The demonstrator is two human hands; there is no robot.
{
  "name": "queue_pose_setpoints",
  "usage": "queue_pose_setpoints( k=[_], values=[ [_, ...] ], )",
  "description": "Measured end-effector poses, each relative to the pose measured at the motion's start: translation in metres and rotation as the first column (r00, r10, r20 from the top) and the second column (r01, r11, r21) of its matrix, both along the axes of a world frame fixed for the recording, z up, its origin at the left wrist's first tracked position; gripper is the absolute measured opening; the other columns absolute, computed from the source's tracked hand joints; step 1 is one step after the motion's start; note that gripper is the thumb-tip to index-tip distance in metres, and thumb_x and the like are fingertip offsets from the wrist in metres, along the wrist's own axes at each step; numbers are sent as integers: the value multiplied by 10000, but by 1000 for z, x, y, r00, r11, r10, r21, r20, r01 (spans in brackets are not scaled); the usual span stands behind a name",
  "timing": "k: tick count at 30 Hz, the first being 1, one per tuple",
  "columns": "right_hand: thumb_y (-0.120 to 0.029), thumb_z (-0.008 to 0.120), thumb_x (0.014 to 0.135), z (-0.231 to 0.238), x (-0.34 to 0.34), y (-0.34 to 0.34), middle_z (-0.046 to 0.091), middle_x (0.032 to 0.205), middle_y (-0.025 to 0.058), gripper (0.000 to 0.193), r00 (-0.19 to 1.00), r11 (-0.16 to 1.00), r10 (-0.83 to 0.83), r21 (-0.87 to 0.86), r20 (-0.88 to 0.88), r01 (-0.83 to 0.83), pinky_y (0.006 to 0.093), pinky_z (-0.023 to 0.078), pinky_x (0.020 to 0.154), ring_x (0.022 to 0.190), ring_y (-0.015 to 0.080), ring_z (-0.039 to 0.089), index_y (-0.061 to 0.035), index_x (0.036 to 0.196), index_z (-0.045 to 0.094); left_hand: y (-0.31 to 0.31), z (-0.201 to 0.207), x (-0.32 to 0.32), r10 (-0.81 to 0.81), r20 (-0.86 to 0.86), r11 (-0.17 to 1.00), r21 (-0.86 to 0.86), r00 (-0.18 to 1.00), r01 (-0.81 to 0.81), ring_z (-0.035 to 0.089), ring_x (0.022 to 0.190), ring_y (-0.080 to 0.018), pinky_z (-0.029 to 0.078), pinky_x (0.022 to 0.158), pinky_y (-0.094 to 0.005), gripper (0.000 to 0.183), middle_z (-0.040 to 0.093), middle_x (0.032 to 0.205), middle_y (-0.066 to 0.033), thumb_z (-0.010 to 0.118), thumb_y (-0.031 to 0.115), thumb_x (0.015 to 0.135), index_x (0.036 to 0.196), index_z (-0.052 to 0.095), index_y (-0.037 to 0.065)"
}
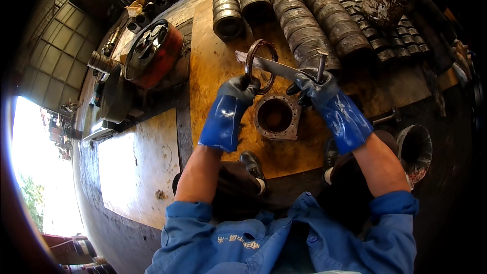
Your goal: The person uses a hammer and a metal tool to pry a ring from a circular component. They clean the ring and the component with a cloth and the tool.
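Observation:
In my left hand [237, 89], which wears a blue rubber glove with a dark grey palm, is a brown metal ring [249, 63] held upright by its lower edge. My right hand [320, 91], gloved alike, grips a long flat metal blade [284, 69] that points left and crosses the ring, seemingly through its opening. A short metal rod [321, 67] stands up out of the right fist; whether it belongs to the blade is hidden. Below and between both hands, a round metal housing [289, 133] with a flange of bolt holes rests on the stained board, open side up.
Rows of ribbed metal cylinders [299, 25] lie ahead, with a dirty bucket [385, 0] at far right. A red drum [167, 45] stands left. A hammer-like tool [388, 116] and a dark tub [415, 147] are near my right knee. My shoes [251, 162] flank the oily board [208, 45].

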State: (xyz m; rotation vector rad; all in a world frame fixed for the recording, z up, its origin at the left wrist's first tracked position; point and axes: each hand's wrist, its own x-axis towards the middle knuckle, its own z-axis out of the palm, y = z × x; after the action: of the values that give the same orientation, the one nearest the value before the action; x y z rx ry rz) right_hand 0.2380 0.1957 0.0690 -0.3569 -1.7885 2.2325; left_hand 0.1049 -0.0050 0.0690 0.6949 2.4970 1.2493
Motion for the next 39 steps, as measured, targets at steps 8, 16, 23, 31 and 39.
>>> queue_pose_setpoints(
  k=[8, 16, 23, 31, 39],
  values=[
    [-87, 562, 893, -20, 14, 33, 632, 847, 98, 213, 988, 986, 154, 68, 6, -154, 215, 484, 539, 686, 112, 601, 11, 1076, 608, -28, 15, -29, 52, 264, 990, 110, 963, -83, 564, 570, -95, 444, 530, -214, 280, 689, 805, -97, 573, 230, 924, 1005, 638, -30],
    [-99, 559, 895, -7, 26, 20, 633, 845, 89, 213, 979, 983, 185, -3, 83, -185, 228, 487, 550, 687, 117, 602, 0, 1077, 610, -38, 8, -34, 3, 261, 996, 87, 965, -27, 567, 583, -107, 449, 538, -239, 269, 675, 768, -93, 574, 228, 918, 981, 644, -24],
    [-108, 556, 897, -2, 23, 18, 634, 843, 80, 213, 980, 986, 167, 10, 106, -169, 239, 490, 559, 688, 122, 603, -10, 1077, 613, -29, 12, -29, -2, 252, 1000, 18, 968, -2, 562, 580, -107, 443, 528, -244, 263, 673, 752, -84, 590, 212, 908, 999, 641, -30],
    [-120, 553, 899, 1, 20, 19, 635, 841, 71, 213, 980, 987, 154, 33, 123, -159, 252, 493, 570, 689, 127, 604, -20, 1077, 616, -26, 13, -24, -16, 249, 1000, -19, 968, 21, 563, 586, -103, 439, 528, -236, 275, 671, 742, -71, 604, 205, 897, 1023, 633, -38],
    [-131, 550, 901, 12, 16, 24, 636, 839, 62, 213, 980, 984, 144, 87, 134, -156, 265, 496, 581, 690, 132, 605, -31, 1077, 618, -27, 3, -38, 39, 256, 996, -84, 966, -18, 542, 532, -100, 409, 469, -236, 210, 657, 707, -77, 586, 174, 895, 960, 641, -17]
  ],
)
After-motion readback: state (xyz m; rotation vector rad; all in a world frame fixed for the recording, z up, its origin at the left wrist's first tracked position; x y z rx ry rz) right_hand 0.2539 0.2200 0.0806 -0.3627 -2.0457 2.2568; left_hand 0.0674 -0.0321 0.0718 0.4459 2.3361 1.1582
